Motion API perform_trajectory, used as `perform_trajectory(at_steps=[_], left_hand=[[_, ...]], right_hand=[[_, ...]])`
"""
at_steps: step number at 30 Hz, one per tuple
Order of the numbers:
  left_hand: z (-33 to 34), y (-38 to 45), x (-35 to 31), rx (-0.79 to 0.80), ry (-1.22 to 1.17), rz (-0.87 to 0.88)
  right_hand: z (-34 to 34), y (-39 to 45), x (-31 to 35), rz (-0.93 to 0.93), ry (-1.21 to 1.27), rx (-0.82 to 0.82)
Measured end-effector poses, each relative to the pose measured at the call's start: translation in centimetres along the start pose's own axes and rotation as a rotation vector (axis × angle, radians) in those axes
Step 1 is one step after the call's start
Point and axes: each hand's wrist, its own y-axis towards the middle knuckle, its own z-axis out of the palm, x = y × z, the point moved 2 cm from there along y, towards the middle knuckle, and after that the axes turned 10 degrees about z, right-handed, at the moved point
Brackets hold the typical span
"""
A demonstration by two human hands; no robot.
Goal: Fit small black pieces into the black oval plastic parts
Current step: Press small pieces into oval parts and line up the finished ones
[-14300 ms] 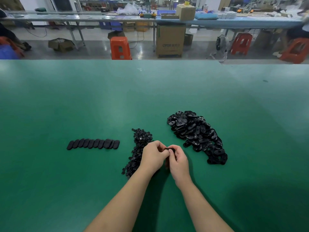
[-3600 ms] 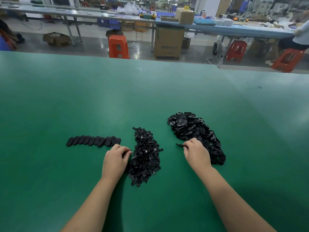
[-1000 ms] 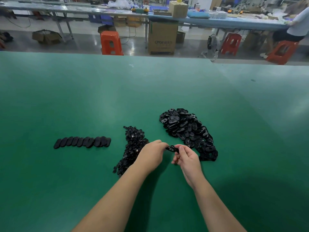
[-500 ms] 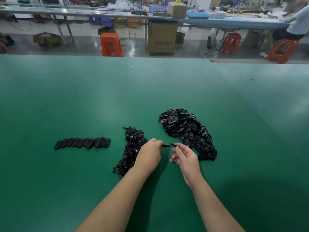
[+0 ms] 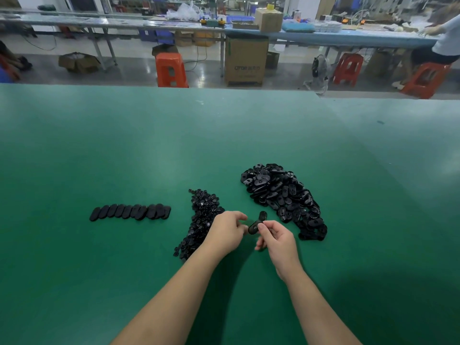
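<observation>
Table (image 5: 124, 150): green, both hands over it
Oval parts heap (image 5: 283, 197): just beyond right hand (image 5: 277, 239)
Small pieces pile (image 5: 201, 215): beside left hand (image 5: 225, 231), whose fingers are curled; can't tell if it's holding anything
Oval part (image 5: 254, 227): pinched in right hand

Workshop floor beyond our green bench

We look across a wide green table top (image 5: 174, 135) to a glossy grey floor (image 5: 129, 68); a long blue-topped workbench (image 5: 348, 37) crosses the back, cluttered with boxes; under it stands a tall cardboard carton (image 5: 246, 61); we count 3 orange stools (image 5: 171, 69); a small fan (image 5: 318, 68) sits on the floor; a seated person (image 5: 445, 38) works at far right.
</observation>
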Motion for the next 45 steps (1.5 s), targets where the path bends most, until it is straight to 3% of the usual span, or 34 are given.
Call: perform_trajectory(at_steps=[11,17,40,45], left_hand=[[-0.1,-2.7,2.8,-0.237,-0.653,-0.120],[0.2,-2.8,2.5,-0.252,-1.007,-0.217],[1.0,-2.3,2.4,-0.288,-0.817,-0.238],[1.7,-2.1,1.6,-0.257,-0.692,-0.179]], right_hand=[[0.4,0.3,-0.1,-0.010,0.054,-0.011],[0.4,0.0,0.2,0.005,0.054,-0.034],[0.6,0.1,0.0,0.018,0.007,0.022],[0.6,0.2,-0.2,0.015,-0.033,0.031]])
